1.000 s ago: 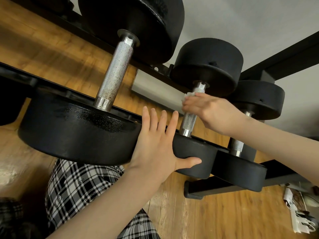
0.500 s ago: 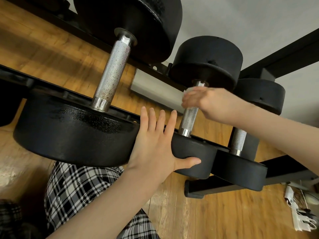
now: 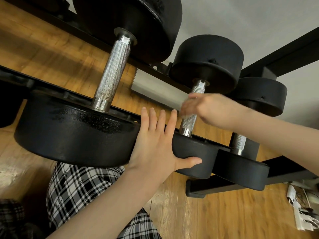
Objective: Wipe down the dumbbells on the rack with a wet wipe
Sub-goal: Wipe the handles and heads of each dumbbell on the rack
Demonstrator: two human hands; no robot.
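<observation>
Three black dumbbells lie across a black rack (image 3: 284,54). The big dumbbell (image 3: 110,78) is at the left, a middle dumbbell (image 3: 207,62) is right of it, and a small dumbbell (image 3: 239,144) is at the far right. My left hand (image 3: 155,145) presses flat against the near weight of the middle dumbbell, fingers straight, thumb under its rim. My right hand (image 3: 210,109), blurred, is wrapped round the knurled steel handle (image 3: 189,122) of the middle dumbbell. A pale trace of the wet wipe (image 3: 185,116) shows under its fingers.
The wooden floor (image 3: 224,213) lies below the rack. A rack foot (image 3: 196,190) juts out at the lower right. Papers and cables (image 3: 302,209) lie on the floor at the right edge. My checked trouser leg (image 3: 82,192) is under the big dumbbell.
My right hand slid up the middle dumbbell's handle toward the far weight, then back down to the middle of the handle. My left hand has stayed pressed on the near weight.
</observation>
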